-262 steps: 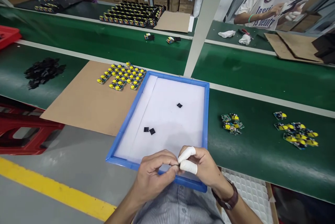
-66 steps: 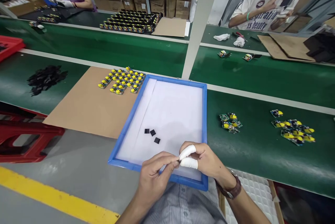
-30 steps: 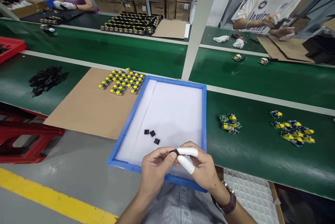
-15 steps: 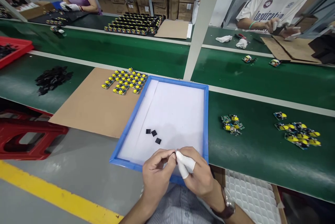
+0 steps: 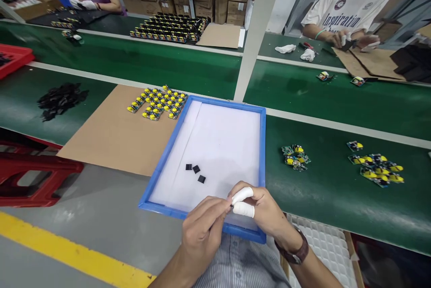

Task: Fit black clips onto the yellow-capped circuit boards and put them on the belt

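My left hand [image 5: 205, 225] and my right hand [image 5: 261, 209] meet fingertip to fingertip over the near end of a blue-rimmed white tray [image 5: 262, 153]. Both are closed in a pinch, with a dark sliver of a small black piece [image 5: 232, 206] showing between them; the fingers hide most of it. White finger cots cover the thumb and a finger of my right hand. Left of the hands, three flat black squares [image 5: 196, 169] lie loose on the white surface of the tray.
Circuit boards with yellow parts [image 5: 158, 103] stand on a cardboard sheet [image 5: 111, 135] at the left. More boards [image 5: 379, 169] and a smaller cluster [image 5: 295, 157] lie on the green bench to the right. A black heap [image 5: 62, 99] is far left. Two people work across the bench.
My hands have turned against each other, the left fingers now straighter and the right thumb and finger more sideways. The view has shifted slightly; the three black squares stay in place.
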Demonstrator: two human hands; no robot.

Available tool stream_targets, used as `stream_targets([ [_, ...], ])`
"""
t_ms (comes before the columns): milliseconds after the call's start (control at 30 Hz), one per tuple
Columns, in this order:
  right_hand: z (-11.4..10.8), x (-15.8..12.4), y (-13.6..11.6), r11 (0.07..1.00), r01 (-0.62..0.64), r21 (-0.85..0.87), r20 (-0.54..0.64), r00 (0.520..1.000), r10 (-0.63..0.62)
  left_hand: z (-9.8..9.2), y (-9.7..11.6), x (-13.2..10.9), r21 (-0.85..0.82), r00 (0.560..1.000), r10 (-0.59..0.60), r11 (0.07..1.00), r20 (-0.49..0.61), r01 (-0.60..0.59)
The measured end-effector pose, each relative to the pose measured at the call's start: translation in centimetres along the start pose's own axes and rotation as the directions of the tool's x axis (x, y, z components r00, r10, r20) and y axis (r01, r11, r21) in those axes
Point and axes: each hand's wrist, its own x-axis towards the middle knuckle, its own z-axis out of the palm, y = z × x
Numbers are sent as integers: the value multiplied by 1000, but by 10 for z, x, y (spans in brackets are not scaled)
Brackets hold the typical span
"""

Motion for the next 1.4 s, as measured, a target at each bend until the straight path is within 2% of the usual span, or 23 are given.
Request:
stream_targets([
  [100,0,2,1,1000,12,-3,8,1000,-12,0,-1,-1,25,998,62,998,-3,-62],
  [200,1,3,4,999,10,40,12,1000,-10,1,-1,0,25,998,57,998,-8,-56],
  [333,1,2,8,996,-3,94,-7,1000,4,5,-1,2,-3,994,-88,996,-60,88],
  [433,2,0,8,997,34,74,-30,999,-31,9,-5,2,-34,979,-185,983,-84,183],
  [567,4,-3,6,994,98,-48,-82,991,-101,12,-10,1,-33,983,-170,985,-72,168],
  [800,2,0,2,976,54,-211,-65,995,-70,8,-14,4,32,976,-210,977,-62,212],
  [900,-1,8,-4,929,96,-359,-13,994,-108,4,-22,12,103,971,-231,966,-57,236],
  [967,-5,14,-8,863,116,-493,-40,987,-155,-2,-33,19,197,972,-231,952,-44,235],
  [1033,-12,18,-11,796,104,-596,-107,973,-207,-13,-47,26,333,974,-227,917,-19,220],
  [1100,-21,19,-13,753,77,-653,-160,958,-237,-33,-60,32,463,974,-226,860,-29,214],
  [1267,-45,6,-10,682,1,-731,-212,950,-228,-112,-78,43,583,945,-237,744,-226,326],
  [1400,-56,2,1,633,-5,-774,-190,956,-225,-167,-100,56,629,925,-277,678,-260,380],
])
